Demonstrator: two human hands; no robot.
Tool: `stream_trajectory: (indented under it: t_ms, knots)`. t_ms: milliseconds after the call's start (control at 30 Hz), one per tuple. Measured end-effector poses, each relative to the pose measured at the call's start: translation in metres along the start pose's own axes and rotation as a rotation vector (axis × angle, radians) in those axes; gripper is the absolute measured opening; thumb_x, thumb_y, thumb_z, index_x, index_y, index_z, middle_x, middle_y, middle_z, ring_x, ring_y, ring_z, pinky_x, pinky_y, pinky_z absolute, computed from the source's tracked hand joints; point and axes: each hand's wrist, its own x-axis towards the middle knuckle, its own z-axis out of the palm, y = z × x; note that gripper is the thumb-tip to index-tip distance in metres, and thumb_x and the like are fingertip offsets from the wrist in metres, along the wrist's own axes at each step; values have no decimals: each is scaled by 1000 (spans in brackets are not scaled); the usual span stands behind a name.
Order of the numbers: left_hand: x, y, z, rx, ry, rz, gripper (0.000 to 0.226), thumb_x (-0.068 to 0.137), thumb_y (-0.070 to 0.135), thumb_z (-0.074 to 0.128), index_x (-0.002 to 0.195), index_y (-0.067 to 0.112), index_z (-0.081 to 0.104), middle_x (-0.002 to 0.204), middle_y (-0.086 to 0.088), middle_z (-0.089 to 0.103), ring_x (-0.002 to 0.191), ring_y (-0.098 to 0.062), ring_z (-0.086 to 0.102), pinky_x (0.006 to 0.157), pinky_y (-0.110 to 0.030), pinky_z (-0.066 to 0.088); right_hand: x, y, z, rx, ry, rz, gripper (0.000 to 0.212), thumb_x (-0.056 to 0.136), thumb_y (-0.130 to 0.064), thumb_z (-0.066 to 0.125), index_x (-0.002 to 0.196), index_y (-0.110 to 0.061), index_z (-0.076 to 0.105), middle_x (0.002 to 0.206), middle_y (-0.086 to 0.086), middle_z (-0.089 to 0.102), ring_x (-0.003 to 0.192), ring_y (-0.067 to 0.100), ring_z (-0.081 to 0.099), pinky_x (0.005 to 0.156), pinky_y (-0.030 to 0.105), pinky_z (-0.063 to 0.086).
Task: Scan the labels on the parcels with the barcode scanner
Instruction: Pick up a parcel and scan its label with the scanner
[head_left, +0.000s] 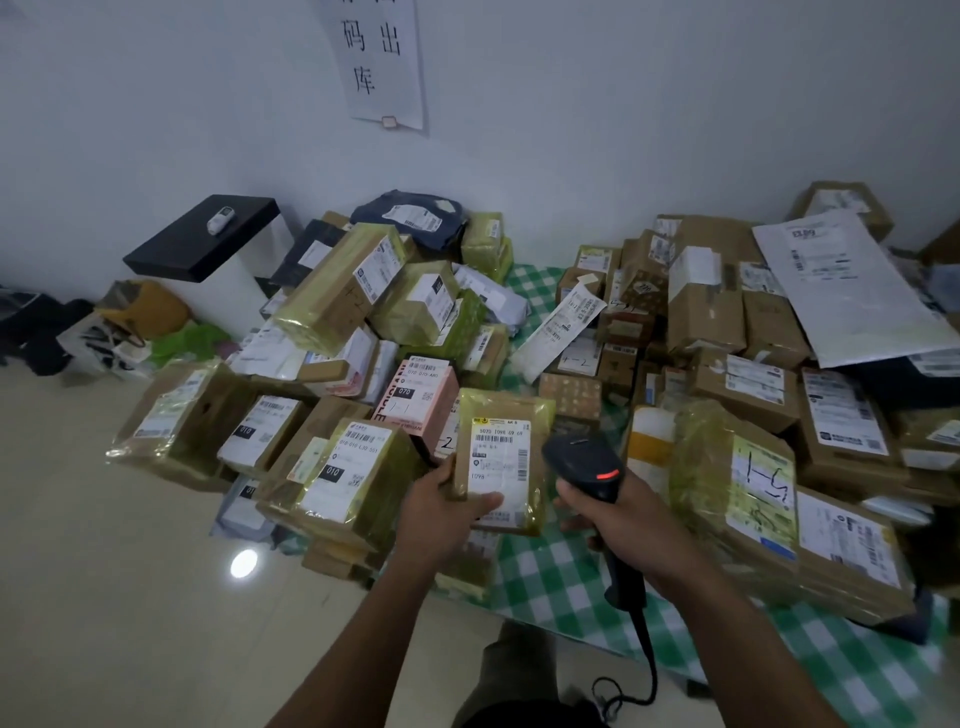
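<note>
My left hand (447, 512) grips a small cardboard parcel (501, 441) wrapped in yellowish tape, thumb over the lower edge of its white label (500, 460), which faces up. My right hand (621, 525) holds a black corded barcode scanner (587, 460) by the handle; a red light glows on its head. The scanner head sits just right of the held parcel, close to the label. Both are held above the pile of parcels.
Many labelled cardboard parcels are heaped on a green checked cloth (561, 571): one heap to the left (343, 364), another to the right (753, 364). A large taped box (769, 499) lies near my right hand. A black-topped white stand (208, 239) stands by the wall; beige floor at left.
</note>
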Motion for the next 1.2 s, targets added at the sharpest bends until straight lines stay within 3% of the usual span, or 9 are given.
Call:
stream_trajectory:
  t_ms: [233, 367, 500, 633, 800, 900, 1033, 1100, 1200]
  knots:
    - [-11, -30, -14, 235, -14, -58, 46, 90, 38, 74, 132, 33, 57, 121, 12, 71, 104, -9, 70, 92, -43, 60, 19, 29, 30, 101, -84, 191, 28, 96, -32, 73, 121, -36, 62, 119, -5, 69, 105, 24, 71, 73, 30, 58]
    - [-15, -29, -1, 410, 81, 69, 68, 87, 33, 63, 147, 36, 30, 136, 3, 56, 128, -23, 57, 100, -50, 54, 30, 44, 43, 163, -106, 289, 33, 95, -31, 73, 126, -31, 62, 126, 2, 65, 109, 31, 68, 70, 29, 56]
    - [-17, -18, 19, 547, 127, 86, 108, 80, 72, 60, 160, 26, 4, 164, -12, 22, 154, -34, 16, 124, -53, 20, 33, 47, 48, 196, -100, 286, 36, 96, -29, 72, 131, -25, 63, 123, 7, 69, 107, 31, 70, 73, 32, 55]
    - [-13, -16, 30, 645, 128, 87, 129, 68, 82, 63, 159, 23, -7, 169, -14, 4, 155, -36, 9, 123, -57, 18, 32, 45, 37, 142, -1, 239, 37, 95, -33, 73, 131, -31, 61, 123, -6, 66, 105, 24, 70, 77, 33, 58]
    - [-20, -19, 17, 706, 130, 40, 132, 67, 81, 67, 160, 26, -9, 168, -12, 0, 155, -37, 6, 122, -57, 14, 27, 38, 21, 92, 26, 145, 34, 96, -30, 72, 129, -27, 63, 115, -4, 69, 100, 21, 71, 72, 32, 54]
    - [-23, -25, 9, 770, 90, 4, 129, 71, 81, 65, 160, 24, -9, 169, -13, -8, 156, -36, -1, 124, -54, 8, 24, 31, 20, 62, 13, 111, 23, 97, -29, 71, 117, -36, 63, 114, -6, 69, 101, 21, 72, 72, 32, 54]
    - [-26, -31, 17, 726, 87, 147, 103, 85, 56, 65, 162, 26, 4, 170, -11, -13, 157, -31, -14, 124, -45, -6, 24, 23, 20, 6, -40, 92, 18, 98, -29, 69, 101, -44, 60, 107, -8, 68, 103, 20, 71, 73, 30, 55]
    - [-27, -30, 24, 745, 20, 186, 97, 90, 41, 64, 163, 26, 3, 171, -8, -14, 156, -29, -19, 121, -42, -11, 24, 20, 18, -11, -51, 88, 19, 99, -29, 69, 104, -45, 59, 107, -10, 67, 103, 19, 70, 76, 31, 56]
    - [-18, -26, 29, 736, -19, 196, 97, 90, 41, 64, 163, 26, 3, 171, -8, -11, 156, -29, -18, 124, -44, -8, 28, 14, 14, -54, -25, 76, 30, 98, -32, 70, 123, -40, 56, 114, -13, 67, 100, 15, 71, 76, 31, 57]
